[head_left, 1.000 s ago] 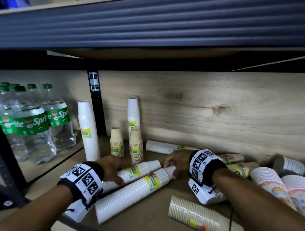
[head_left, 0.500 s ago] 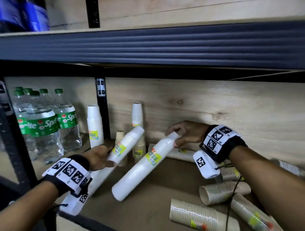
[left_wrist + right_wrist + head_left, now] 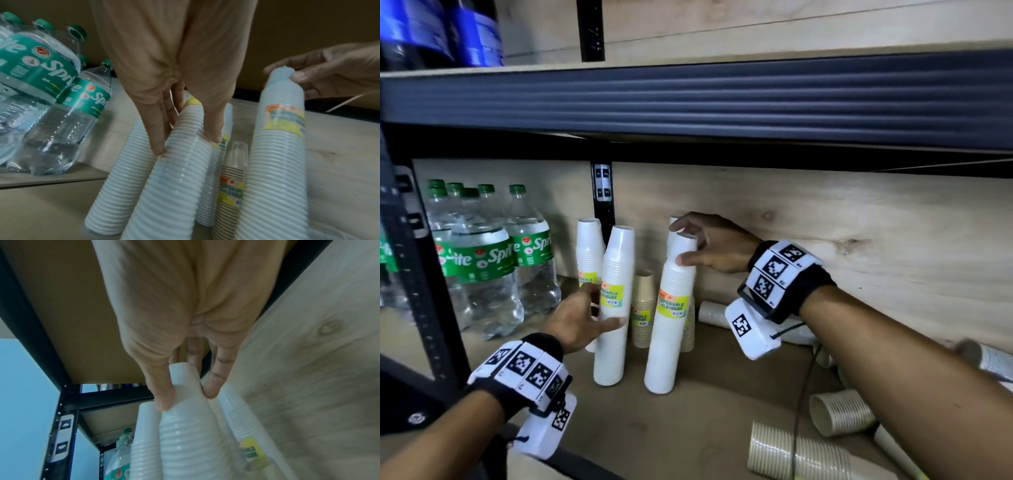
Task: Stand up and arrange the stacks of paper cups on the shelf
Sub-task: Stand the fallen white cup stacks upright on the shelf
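Two tall white cup stacks stand upright at the front of the shelf board. My left hand grips the left white stack at mid-height, thumb in front and fingers behind. In the left wrist view its fingers wrap that stack. My right hand pinches the top of the right white stack; the right wrist view shows the same pinch by my right hand on the stack's tip. Behind stand another white stack and short brown stacks.
Several Sprite bottles fill the bay to the left, past a black upright. Cup stacks lie on their sides at the back and front right. The upper shelf beam hangs low overhead.
Both white stacks went from lying, through tilted, to upright. My right hand rose with its stack's top; my left hand slid to mid-height on the other stack.
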Available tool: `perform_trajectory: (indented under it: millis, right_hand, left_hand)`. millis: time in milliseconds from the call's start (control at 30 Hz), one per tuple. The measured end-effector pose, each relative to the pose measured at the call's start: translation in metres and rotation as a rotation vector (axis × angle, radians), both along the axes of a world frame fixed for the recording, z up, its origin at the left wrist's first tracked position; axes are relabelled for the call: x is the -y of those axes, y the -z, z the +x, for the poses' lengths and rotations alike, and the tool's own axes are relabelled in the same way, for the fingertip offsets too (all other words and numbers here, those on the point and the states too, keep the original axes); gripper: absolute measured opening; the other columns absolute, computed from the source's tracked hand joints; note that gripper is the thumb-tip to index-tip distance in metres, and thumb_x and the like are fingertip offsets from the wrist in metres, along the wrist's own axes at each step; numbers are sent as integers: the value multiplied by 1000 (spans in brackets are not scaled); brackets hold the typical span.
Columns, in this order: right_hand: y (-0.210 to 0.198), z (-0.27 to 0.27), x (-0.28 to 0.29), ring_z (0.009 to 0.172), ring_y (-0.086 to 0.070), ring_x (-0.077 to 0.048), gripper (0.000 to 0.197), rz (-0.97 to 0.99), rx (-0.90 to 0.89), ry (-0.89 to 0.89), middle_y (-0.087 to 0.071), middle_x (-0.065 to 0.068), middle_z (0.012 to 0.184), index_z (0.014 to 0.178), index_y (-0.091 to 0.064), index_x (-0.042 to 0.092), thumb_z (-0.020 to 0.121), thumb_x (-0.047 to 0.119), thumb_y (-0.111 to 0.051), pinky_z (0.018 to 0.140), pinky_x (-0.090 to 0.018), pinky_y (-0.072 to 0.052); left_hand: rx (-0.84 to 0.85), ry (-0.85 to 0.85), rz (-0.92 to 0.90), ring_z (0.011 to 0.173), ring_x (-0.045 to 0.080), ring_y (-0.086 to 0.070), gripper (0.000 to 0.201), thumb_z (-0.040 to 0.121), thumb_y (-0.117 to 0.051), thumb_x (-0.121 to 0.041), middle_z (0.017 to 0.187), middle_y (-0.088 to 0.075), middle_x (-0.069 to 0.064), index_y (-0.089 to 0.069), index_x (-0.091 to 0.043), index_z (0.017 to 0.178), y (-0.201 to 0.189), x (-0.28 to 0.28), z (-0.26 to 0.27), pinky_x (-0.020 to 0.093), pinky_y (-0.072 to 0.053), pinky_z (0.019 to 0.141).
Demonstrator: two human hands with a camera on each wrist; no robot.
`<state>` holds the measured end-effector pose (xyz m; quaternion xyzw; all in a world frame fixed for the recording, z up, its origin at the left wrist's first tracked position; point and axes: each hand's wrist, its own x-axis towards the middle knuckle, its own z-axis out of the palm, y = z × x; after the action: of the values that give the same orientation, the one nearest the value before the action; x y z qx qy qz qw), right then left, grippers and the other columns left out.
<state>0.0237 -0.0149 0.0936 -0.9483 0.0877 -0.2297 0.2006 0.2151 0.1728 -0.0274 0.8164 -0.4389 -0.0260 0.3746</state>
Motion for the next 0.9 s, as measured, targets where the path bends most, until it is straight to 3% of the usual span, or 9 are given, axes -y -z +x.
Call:
perform_trajectory:
  millis: [133,267,400,500,733,900]
  right_hand:
    - [1,14,-10,114,-57,-12,48,7,7,60,-60,4,125,121,-58,22,77,25,-77,95,-30,-49]
    - [7,19,-12,96,-55,-8,47,1,10,121,-57,12,115,123,-56,28,80,34,-74,85,-23,-45]
    - [7,19,-13,101,-55,-10,46,-5,-9,155,-58,12,124,121,-55,35,79,42,-72,85,-24,-45]
    - [7,18,-17,99,-55,-11,45,5,-7,173,-57,13,119,120,-55,34,79,41,-72,85,-25,-45]
    - [9,18,-25,110,-56,-15,47,5,-10,177,-58,11,129,125,-52,34,81,41,-69,94,-31,-48]
    - [9,17,-27,109,-58,-14,48,19,-11,184,-58,13,130,127,-51,35,82,41,-68,92,-29,-49]
  left_hand:
    - [-17,-14,-17,99,17,-64,69,68,-86,-34,114,-64,-3,-47,-17,123,1,3,3,42,-54,87]
    - [-30,-18,-6,102,17,-63,71,69,-85,-34,117,-64,-1,-46,-17,126,3,4,5,43,-53,92]
    - [-47,-52,19,105,18,-62,75,71,-85,-31,118,-64,0,-42,-16,130,3,4,2,41,-50,95]
    - [-38,-59,17,106,19,-62,74,71,-84,-32,121,-64,1,-43,-16,130,4,5,0,40,-50,95]
    - [4,-66,69,113,20,-60,75,76,-79,-37,128,-62,2,-41,-17,137,4,6,-4,37,-49,96]
    - [40,-68,91,106,18,-60,65,77,-77,-41,122,-64,0,-49,-18,130,2,4,-7,28,-44,84]
